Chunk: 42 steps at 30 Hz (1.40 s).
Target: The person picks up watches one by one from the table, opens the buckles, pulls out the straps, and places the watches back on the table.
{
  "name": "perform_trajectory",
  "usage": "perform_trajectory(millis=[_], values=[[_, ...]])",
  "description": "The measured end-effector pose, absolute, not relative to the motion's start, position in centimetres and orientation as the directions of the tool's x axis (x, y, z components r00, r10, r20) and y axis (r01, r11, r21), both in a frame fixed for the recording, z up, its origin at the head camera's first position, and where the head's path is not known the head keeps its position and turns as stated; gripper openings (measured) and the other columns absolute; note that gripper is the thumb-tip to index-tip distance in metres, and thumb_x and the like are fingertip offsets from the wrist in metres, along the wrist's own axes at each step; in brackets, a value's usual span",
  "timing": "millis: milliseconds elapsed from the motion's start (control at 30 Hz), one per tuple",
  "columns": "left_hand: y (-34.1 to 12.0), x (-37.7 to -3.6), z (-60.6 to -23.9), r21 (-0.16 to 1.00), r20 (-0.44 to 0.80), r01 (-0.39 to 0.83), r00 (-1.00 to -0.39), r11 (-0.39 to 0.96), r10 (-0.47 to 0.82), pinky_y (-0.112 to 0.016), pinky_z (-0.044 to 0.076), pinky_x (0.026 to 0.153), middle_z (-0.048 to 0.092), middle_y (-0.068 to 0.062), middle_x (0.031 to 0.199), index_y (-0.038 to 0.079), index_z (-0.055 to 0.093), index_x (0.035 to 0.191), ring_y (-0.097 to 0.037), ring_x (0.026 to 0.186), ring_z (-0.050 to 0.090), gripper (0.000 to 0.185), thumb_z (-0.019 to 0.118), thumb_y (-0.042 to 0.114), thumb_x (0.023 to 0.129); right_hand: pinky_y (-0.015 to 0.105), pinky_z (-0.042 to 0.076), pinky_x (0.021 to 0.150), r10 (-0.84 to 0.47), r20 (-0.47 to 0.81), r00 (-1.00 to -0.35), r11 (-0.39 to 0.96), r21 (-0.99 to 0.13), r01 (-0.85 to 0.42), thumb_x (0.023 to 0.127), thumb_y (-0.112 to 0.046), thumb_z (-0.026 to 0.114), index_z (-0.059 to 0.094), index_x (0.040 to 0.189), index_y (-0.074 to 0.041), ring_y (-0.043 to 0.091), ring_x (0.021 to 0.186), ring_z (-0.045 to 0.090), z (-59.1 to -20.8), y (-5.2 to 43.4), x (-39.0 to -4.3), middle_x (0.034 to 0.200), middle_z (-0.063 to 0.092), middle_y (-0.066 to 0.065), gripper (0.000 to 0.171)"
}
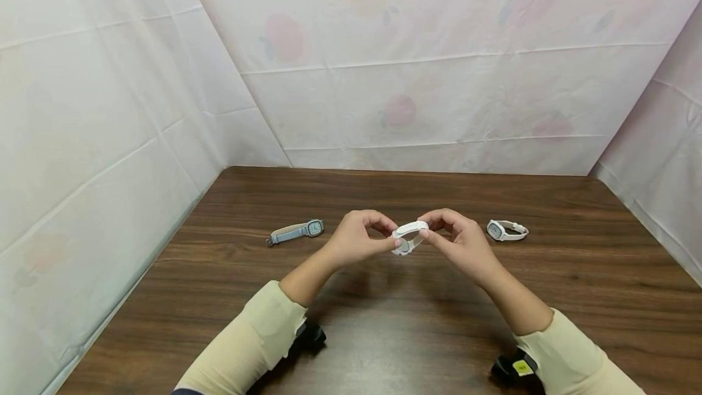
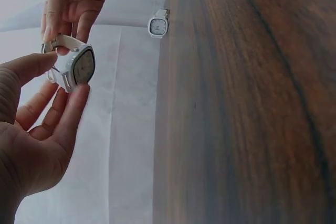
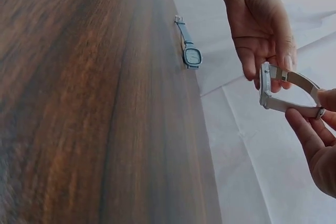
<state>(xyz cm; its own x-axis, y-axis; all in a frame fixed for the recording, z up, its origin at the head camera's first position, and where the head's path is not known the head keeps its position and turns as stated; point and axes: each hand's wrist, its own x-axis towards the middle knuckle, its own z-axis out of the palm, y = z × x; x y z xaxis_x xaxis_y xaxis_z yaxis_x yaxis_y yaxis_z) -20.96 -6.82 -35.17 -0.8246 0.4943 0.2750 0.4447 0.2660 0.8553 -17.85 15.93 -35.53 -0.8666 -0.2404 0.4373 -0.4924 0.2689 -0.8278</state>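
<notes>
both hands hold a white watch (image 1: pixel 408 238) in the air just above the middle of the table (image 1: pixel 384 334), and the work in hand looks like closing or adjusting its strap. to do it well, i judge, the case should stay pinned by one hand while the other guides the strap end, with light pressure so the band does not twist or spring out, and the watch kept low over the wood in case it slips.

the left hand (image 1: pixel 356 239) has its thumb and fingers curled in a pinch on the case; the left wrist view shows the thumb (image 2: pixel 29 66) above the dial and a fingertip below, the other fingers loosely apart behind. the right hand (image 1: pixel 460 242) pinches the strap end at the far side of the loop, its fingers (image 3: pixel 302 132) bent and close together on the band.

a grey watch (image 1: pixel 296 231) lies flat to the left, and another white watch, the spare (image 1: pixel 507 230), lies to the right, both well apart from the hands.
</notes>
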Motion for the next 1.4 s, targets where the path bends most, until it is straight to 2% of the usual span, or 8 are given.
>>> perform_trajectory(millis=[167, 367, 600, 900, 1133, 1267, 1400], values=[[-6.75, -20.95, -34.79, 0.851, 0.261, 0.45, -0.81, 0.27, 0.525, -0.035, 0.056, 0.076, 0.071, 0.0, 0.091, 0.006, 0.074, 0.1, -0.013, 0.086, 0.064, 0.019, 0.079, 0.012, 0.083, 0.028, 0.056, 0.072, -0.262, 0.42, -0.869, 0.298, -0.821, -0.487, 0.089, -0.006, 0.071, 0.068, 0.104, -0.003, 0.015, 0.086, 0.064, -35.57, 15.84, -17.79, 0.095, 0.065, 0.007, 0.015], [-6.61, -20.91, -34.42, 0.849, 0.223, 0.441, -0.799, 0.292, 0.558, -0.026, 0.056, 0.072, 0.071, -0.002, 0.087, 0.003, 0.074, 0.095, -0.011, 0.078, 0.064, 0.011, 0.076, 0.009, 0.086, 0.034, 0.058, 0.071, -0.293, 0.426, -0.856, 0.354, -0.783, -0.511, 0.087, -0.004, 0.073, 0.07, 0.102, -0.004, 0.015, 0.087, 0.065, -35.6, 15.8, -17.71, 0.098, 0.065, 0.004, 0.015], [-6.54, -20.89, -34.71, 0.85, 0.219, 0.445, -0.785, 0.281, 0.579, -0.026, 0.056, 0.073, 0.069, -0.003, 0.089, 0.002, 0.07, 0.098, -0.011, 0.082, 0.063, 0.015, 0.076, 0.01, 0.086, 0.032, 0.058, 0.068, -0.307, 0.469, -0.828, 0.37, -0.743, -0.558, 0.086, -0.002, 0.074, 0.07, 0.101, -0.004, 0.014, 0.084, 0.065, -35.55, 15.75, -17.75, 0.096, 0.065, 0.003, 0.016], [-6.34, -20.73, -34.81, 0.83, 0.214, 0.461, -0.783, 0.313, 0.584, -0.024, 0.056, 0.07, 0.068, 0.0, 0.084, 0.004, 0.071, 0.095, -0.009, 0.077, 0.064, 0.013, 0.077, 0.005, 0.083, 0.03, 0.058, 0.068, -0.329, 0.455, -0.828, 0.352, -0.754, -0.554, 0.086, -0.002, 0.073, 0.069, 0.099, -0.005, 0.014, 0.084, 0.066, -35.58, 15.95, -17.74, 0.094, 0.067, 0.004, 0.014], [-6.4, -20.57, -34.98, 0.802, 0.211, 0.48, -0.784, 0.355, 0.583, -0.024, 0.055, 0.067, 0.068, 0.001, 0.083, 0.004, 0.072, 0.093, -0.008, 0.075, 0.064, 0.011, 0.077, 0.006, 0.083, 0.027, 0.056, 0.062, -0.311, 0.439, -0.843, 0.375, -0.758, -0.533, 0.085, -0.003, 0.074, 0.071, 0.095, -0.005, 0.013, 0.075, 0.066, -35.64, 15.94, -17.72, 0.087, 0.07, 0.003, 0.01], [-6.47, -20.59, -35.15, 0.801, 0.215, 0.481, -0.786, 0.355, 0.579, -0.024, 0.055, 0.066, 0.068, 0.001, 0.082, 0.004, 0.072, 0.092, -0.008, 0.074, 0.064, 0.011, 0.078, 0.007, 0.084, 0.025, 0.055, 0.061, -0.29, 0.425, -0.857, 0.362, -0.78, -0.51, 0.086, -0.004, 0.074, 0.07, 0.094, -0.004, 0.018, 0.072, 0.066, -35.69, 15.88, -17.58, 0.085, 0.07, 0.005, 0.009], [-6.56, -20.67, -35.21, 0.806, 0.224, 0.478, -0.792, 0.349, 0.568, -0.025, 0.056, 0.068, 0.068, 0.0, 0.082, 0.004, 0.072, 0.093, -0.009, 0.074, 0.064, 0.011, 0.078, 0.007, 0.083, 0.026, 0.056, 0.066, -0.289, 0.395, -0.872, 0.32, -0.819, -0.477, 0.09, -0.002, 0.069, 0.067, 0.098, 0.0, 0.025, 0.077, 0.068, -35.59, 15.89, -17.52, 0.089, 0.069, 0.009, 0.009]])
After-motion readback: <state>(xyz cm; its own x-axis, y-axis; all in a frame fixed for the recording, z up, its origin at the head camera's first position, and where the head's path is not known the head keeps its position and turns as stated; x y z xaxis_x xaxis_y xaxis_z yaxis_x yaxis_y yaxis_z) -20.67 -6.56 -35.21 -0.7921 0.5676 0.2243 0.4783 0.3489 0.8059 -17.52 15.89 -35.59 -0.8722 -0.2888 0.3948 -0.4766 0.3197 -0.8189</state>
